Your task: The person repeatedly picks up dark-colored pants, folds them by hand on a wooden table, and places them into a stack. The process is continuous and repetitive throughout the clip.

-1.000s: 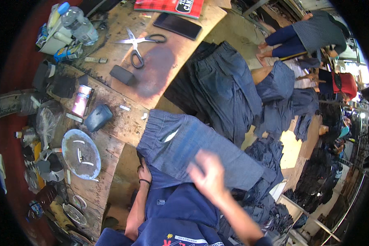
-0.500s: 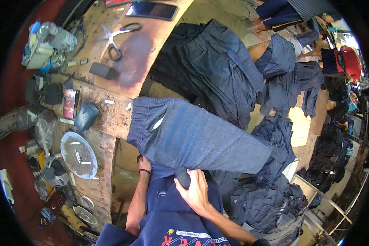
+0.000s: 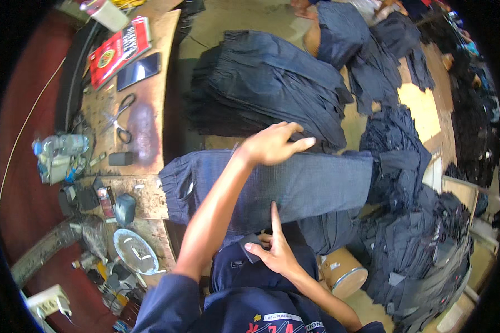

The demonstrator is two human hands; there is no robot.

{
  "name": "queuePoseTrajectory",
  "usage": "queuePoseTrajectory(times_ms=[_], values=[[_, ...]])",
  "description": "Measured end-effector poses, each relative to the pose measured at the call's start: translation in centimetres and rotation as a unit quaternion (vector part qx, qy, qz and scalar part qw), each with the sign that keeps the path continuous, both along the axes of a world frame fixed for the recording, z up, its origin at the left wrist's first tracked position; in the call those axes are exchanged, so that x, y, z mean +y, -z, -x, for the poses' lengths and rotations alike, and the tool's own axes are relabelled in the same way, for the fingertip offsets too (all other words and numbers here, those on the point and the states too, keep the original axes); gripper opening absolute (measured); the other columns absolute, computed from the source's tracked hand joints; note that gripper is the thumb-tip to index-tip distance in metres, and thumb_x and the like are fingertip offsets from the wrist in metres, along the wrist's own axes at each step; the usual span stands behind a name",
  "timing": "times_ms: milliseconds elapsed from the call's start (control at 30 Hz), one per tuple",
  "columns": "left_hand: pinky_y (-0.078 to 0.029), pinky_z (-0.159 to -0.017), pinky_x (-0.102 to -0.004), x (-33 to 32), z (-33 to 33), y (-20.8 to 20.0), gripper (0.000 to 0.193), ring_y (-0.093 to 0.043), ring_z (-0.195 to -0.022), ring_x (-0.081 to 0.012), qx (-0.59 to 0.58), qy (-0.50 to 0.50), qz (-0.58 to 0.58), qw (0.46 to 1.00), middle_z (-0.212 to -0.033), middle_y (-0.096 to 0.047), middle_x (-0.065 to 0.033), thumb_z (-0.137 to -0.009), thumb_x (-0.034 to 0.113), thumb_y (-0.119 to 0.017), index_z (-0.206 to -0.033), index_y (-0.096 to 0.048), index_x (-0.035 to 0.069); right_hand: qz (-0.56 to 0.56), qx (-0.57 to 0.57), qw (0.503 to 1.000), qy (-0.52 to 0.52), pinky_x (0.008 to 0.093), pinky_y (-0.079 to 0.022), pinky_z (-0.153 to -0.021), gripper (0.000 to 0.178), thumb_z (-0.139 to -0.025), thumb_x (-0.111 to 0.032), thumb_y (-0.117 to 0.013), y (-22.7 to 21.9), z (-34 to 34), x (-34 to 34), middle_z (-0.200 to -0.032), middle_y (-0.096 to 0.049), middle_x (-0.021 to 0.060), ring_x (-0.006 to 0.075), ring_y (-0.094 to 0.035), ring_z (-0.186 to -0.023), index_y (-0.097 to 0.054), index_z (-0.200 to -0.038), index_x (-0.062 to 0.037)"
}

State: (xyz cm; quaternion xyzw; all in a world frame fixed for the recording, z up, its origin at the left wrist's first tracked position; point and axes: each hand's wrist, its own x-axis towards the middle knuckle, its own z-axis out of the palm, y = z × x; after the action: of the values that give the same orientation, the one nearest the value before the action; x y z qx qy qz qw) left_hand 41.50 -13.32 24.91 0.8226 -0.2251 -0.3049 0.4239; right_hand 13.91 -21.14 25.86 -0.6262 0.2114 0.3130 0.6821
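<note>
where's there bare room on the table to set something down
The dark-stained patch between scissors and table's right edge, below the phone; also bare wood between the blue block and spread trousers. Crowded: around the clear bottle.

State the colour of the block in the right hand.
The block is dark grey; head view.

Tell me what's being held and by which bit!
The right hand holds a dark block by its right side, thumb against it. The left hand is over the trousers; whether it grips them, I can't tell.
</note>
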Motion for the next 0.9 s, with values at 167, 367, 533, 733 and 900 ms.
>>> queuePoseTrajectory(times_ms=[167,367,533,733,900], values=[[-0.049,-0.107,-0.0447,-5.7,-3.5,9.8,0.089,-0.067,-0.121,-0.0306,0.191,0.293,-0.033,0.936,-0.124,-0.075,-0.0237,-0.105,0.075,-0.042,-0.128,-0.072,-0.005,0.001,0.089,0.994,-0.068,0.0447,-0.055,-0.101,0.111,-0.09,-0.028,-0.086,-0.9,0.8,0.2,-0.133,-0.067,0.0282,0.0321,-0.071,-0.109,-0.012,-0.17,-0.0086],[-0.054,-0.076,-0.0516,-5.5,-3.6,12.2,0.059,-0.07,-0.082,-0.0478,-0.021,0.188,0.109,0.976,-0.087,-0.07,-0.0315,-0.109,0.049,-0.058,-0.094,-0.075,-0.005,0.375,-0.32,0.868,-0.059,0.0449,-0.055,-0.1,0.061,-0.08,-0.012,-0.09,0.2,-6.6,-4.0,-0.125,-0.07,0.0224,0.04,-0.066,-0.117,-0.065,-0.134,0.0012],[-0.055,-0.081,-0.0519,-6.2,-4.3,12.6,0.058,-0.07,-0.091,-0.0486,-0.067,0.199,0.128,0.969,-0.094,-0.072,-0.0301,-0.108,0.049,-0.058,-0.095,-0.075,-0.005,0.369,-0.355,0.849,-0.127,0.0475,-0.054,-0.1,0.058,-0.077,-0.008,-0.09,0.8,-8.4,-4.2,-0.122,-0.069,0.0211,0.0399,-0.065,-0.113,-0.065,-0.128,0.0046],[-0.057,-0.087,-0.0528,-5.9,-3.8,12.4,0.057,-0.073,-0.096,-0.045,-0.07,0.187,0.071,0.977,-0.097,-0.075,-0.0262,-0.105,0.054,-0.058,-0.102,-0.08,0.002,0.303,-0.34,0.873,-0.176,0.047,-0.054,-0.1,0.061,-0.074,-0.008,-0.091,0.5,-7.2,-4.3,-0.125,-0.067,0.0191,0.0381,-0.064,-0.115,-0.066,-0.129,0.0028],[-0.057,-0.085,-0.0546,-6.0,-3.7,12.1,0.054,-0.073,-0.094,-0.0453,-0.081,0.169,0.049,0.981,-0.094,-0.076,-0.0248,-0.105,0.055,-0.057,-0.1,-0.08,0.006,0.332,-0.301,0.868,-0.212,0.0453,-0.053,-0.102,0.058,-0.074,-0.007,-0.09,0.6,-5.6,-3.4,-0.123,-0.069,0.0192,0.0386,-0.064,-0.114,-0.067,-0.126,0.0032]])
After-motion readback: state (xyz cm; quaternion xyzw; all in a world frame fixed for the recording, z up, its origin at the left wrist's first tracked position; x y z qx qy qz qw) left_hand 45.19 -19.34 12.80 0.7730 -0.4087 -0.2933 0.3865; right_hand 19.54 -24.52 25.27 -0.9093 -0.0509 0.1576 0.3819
